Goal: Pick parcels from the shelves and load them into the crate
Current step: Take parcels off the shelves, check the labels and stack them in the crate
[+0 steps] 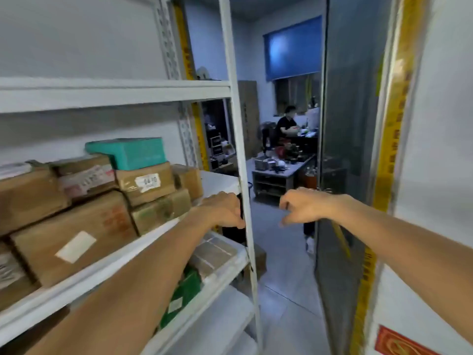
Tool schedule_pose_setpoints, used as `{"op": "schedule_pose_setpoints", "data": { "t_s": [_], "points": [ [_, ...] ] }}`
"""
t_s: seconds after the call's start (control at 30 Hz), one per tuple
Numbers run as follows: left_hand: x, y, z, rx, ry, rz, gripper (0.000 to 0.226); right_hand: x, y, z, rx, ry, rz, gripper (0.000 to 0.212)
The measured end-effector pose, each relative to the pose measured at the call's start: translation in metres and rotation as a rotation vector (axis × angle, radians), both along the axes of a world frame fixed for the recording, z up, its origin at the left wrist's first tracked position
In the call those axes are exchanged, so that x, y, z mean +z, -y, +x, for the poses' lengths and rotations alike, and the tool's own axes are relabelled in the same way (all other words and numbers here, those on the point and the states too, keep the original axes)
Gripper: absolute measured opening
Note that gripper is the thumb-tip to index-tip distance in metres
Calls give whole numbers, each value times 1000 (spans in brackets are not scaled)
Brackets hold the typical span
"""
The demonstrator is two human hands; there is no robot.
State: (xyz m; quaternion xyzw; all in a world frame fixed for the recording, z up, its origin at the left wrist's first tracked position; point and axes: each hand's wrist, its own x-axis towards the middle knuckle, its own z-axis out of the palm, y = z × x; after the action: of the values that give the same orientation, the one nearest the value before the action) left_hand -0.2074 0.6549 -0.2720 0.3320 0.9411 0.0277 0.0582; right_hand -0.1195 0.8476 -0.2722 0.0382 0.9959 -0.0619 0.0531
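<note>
The left hand (225, 208) curls round a dark object (234, 235), the right hand (302, 206) hangs loosely curled and empty beside it, and the taped cardboard parcels (153, 184) just left of both look stiff, lightish, best clasped by opposite sides.

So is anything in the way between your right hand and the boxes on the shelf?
Yes. The white shelf post and the left hand both sit between the right hand and the boxes.
</note>
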Motion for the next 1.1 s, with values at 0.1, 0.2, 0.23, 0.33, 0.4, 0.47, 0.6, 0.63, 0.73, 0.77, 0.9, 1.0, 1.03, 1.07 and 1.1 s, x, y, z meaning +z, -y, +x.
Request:
{"op": "schedule_pose_setpoints", "data": {
  "t_s": [0.1,0.2,0.23,0.33,0.4,0.47,0.6,0.63,0.73,0.77,0.9,1.0,1.03,1.07,1.1],
  "points": [
    [14,72,-9,162,-42,-6,26,12,69,-46,199,-14,-12,60],
    [24,132,-5,326,-118,56,35,21,129,-71,365,-25,2,59],
    [26,150,-1,369,-138,72,33,21,146,-78,411,-36,3,57],
    [25,203,18,532,-162,6,36,20,201,-87,553,-57,0,53],
    [22,238,37,678,-154,-10,37,17,239,-85,654,-52,-15,54],
    [19,272,60,806,-155,2,39,15,278,-79,747,-53,-50,55],
    [14,335,106,1008,-187,45,40,12,351,-58,895,-77,-91,58],
    [15,349,117,1044,-193,31,37,12,366,-52,925,-82,-99,57],
    [17,384,141,1136,-211,47,22,14,407,-40,999,-119,-127,54],
    [20,395,146,1158,-233,73,22,17,418,-38,1005,-148,-160,50],
    [40,434,145,1169,-414,218,26,39,449,-43,876,-291,-313,45],
    [63,449,128,1104,-553,296,29,57,453,-50,714,-424,-378,38],
    [69,452,121,1084,-581,333,27,61,453,-52,674,-457,-377,36],
    [74,455,113,1062,-595,361,27,63,452,-55,644,-483,-374,32],
    [78,457,105,1033,-592,385,31,65,451,-57,620,-504,-380,28]
  ]
}}
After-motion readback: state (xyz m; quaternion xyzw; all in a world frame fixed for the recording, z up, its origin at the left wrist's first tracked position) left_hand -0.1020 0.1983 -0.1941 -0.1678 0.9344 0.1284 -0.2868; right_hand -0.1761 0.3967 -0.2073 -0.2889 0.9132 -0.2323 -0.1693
